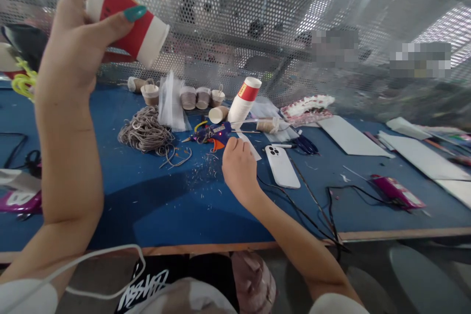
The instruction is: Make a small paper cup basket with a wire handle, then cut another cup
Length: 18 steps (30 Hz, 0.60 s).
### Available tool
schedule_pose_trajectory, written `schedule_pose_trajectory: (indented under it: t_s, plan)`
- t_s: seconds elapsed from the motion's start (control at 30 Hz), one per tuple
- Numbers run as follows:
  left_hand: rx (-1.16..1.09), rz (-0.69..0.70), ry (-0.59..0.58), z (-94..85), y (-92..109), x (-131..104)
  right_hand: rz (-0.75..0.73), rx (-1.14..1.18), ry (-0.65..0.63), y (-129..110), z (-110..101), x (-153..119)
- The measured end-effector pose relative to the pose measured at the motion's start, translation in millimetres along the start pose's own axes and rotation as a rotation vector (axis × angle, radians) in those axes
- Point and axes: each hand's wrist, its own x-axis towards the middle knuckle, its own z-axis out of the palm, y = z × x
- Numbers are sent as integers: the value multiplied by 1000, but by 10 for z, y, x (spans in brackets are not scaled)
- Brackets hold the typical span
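My left hand (77, 44) is raised at the upper left, its fingers wrapped round a red and white paper cup (127, 19). The cup is tilted, with its rim toward the lower right. Low over the blue table, my right hand (240, 164) is closed at the handle end of a dark blue glue gun (221, 131). An orange trigger shows beside the fingers, and the nozzle points left. My right palm and most of the handle are hidden. Just behind stands a leaning stack of paper cups (243, 103), the top one red and white.
A heap of grey-brown cord (145, 130) lies left of the glue gun. Several cord-wrapped cups (188, 97) line the back beside clear plastic bags (172, 103). To the right are a white phone (282, 167), black cables, white boards (351, 136) and a purple packet (397, 191). A perforated metal screen (228, 14) rises behind.
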Motion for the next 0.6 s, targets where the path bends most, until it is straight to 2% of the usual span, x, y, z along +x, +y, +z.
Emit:
schedule_pose_trajectory:
  t_s: [0.1, 0.17, 0.23, 0.33, 0.47, 0.6]
  plan:
    - [-11, 18, -6, -21, -22, 14, 28, -7, 107, 22, -99, -26]
    - [-5, 7, 2, -24, -24, 16, 65, 18, 114, 81, -135, -27]
    - [-3, -14, 3, -19, -11, 7, 133, 72, 68, 182, -137, -12]
    - [-13, -18, 10, -8, 22, -18, 250, 188, -99, 377, -84, 26]
    - [1, -31, 8, -7, 65, -44, 231, 237, -382, 591, 50, 53]
    - [11, -46, 20, -7, 90, -42, 221, 192, -561, 698, 270, 43]
